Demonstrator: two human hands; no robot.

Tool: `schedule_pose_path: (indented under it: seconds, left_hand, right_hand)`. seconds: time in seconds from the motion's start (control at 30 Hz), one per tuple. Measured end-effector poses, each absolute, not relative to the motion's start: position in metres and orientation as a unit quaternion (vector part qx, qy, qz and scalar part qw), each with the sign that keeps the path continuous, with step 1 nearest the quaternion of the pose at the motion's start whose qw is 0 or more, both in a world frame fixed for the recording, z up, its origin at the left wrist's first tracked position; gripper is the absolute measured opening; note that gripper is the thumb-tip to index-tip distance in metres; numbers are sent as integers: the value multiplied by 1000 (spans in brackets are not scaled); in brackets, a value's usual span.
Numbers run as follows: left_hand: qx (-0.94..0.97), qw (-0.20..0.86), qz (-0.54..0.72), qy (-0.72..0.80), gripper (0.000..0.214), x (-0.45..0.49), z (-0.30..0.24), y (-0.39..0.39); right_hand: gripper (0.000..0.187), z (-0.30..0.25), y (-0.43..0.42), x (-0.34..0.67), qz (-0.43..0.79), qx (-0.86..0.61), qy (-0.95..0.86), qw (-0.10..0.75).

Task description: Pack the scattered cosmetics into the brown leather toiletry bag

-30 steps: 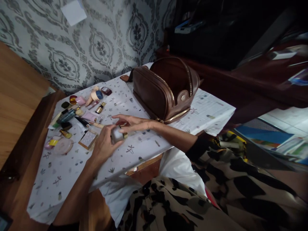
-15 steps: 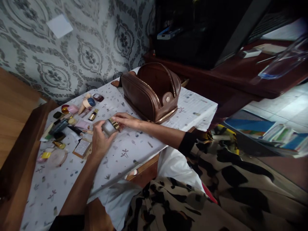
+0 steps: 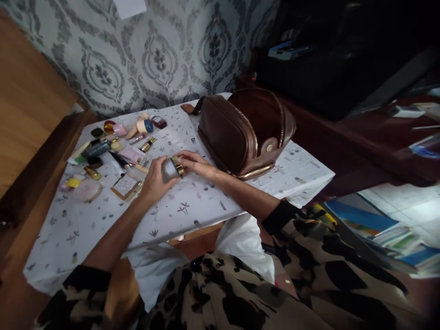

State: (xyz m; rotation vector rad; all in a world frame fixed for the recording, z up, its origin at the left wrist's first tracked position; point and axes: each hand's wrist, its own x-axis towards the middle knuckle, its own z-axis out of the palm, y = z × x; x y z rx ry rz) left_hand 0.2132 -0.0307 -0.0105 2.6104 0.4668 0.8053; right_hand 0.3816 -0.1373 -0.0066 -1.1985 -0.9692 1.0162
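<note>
Above the table, my left hand (image 3: 156,179) is wrapped around the pale, translucent body of a squat bottle (image 3: 169,169) with a gold-and-dark cap. Thumb and fingers of my right hand (image 3: 196,164) close on the cap end; some fingertips are hidden behind it. To the right stands a brown leather toiletry bag (image 3: 228,130), unzipped and gaping, with a dark interior. Left of my hands lie a glittery palette (image 3: 125,185), a pink tube (image 3: 132,154), a small gold-capped bottle (image 3: 147,145) and a round compact (image 3: 87,189).
Several more cosmetics, among them a dark bottle (image 3: 98,149) and a blue-ended brush (image 3: 146,125), crowd the left of the patterned tablecloth (image 3: 202,215). A dark red cabinet (image 3: 316,151) borders the table on the right. Books (image 3: 395,238) sit low at the right.
The view has swung left, so the table and bag sit farther right in the picture. Both hands keep hold of the bottle, its cap still turned to the right.
</note>
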Motion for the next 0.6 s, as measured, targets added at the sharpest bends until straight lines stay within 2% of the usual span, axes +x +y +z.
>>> schedule_pose_path:
  seconds: [0.27,0.47,0.6]
  left_hand:
    - [901,290,273,170,66,207,-18,-37]
    - [907,277,287,138,68,208,-26,-31]
    - [895,282,322,122,70,210,-36,-25]
  right_hand:
    - [29,-17,-139,378,439,-543,-428,573]
    - [39,-20,-140,377,426,-541,-448,571]
    - [39,-18,-142,376,423,-537,-448,577]
